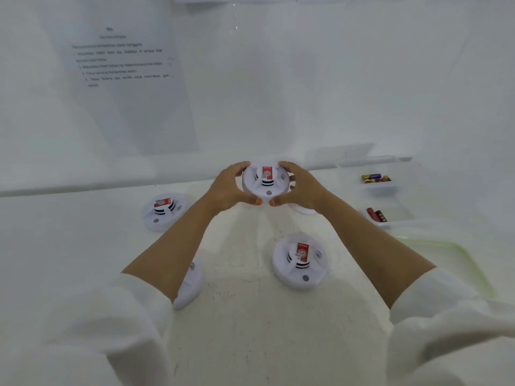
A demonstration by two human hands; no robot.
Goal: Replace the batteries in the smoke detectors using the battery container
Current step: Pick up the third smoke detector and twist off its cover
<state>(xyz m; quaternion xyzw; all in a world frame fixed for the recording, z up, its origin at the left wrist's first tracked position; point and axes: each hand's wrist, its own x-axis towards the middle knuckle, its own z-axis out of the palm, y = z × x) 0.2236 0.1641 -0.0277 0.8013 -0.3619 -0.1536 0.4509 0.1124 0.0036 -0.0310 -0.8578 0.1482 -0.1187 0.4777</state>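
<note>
I hold a round white smoke detector (263, 181) with a red label up in front of me, above the white table. My left hand (230, 188) grips its left rim and my right hand (299, 188) grips its right rim, thumbs meeting under it. Three more white detectors lie on the table: one at the left (164, 211), one near the middle right (301, 260), and one (189, 285) mostly hidden under my left forearm. At the right stands a clear battery container (384, 188) holding several batteries, and a second clear container (390, 218) with red batteries.
A white round piece (303, 210) lies on the table under my right wrist. A pale green tray (451, 254) sits at the right edge. A printed instruction sheet (122, 79) hangs on the white wall behind the table.
</note>
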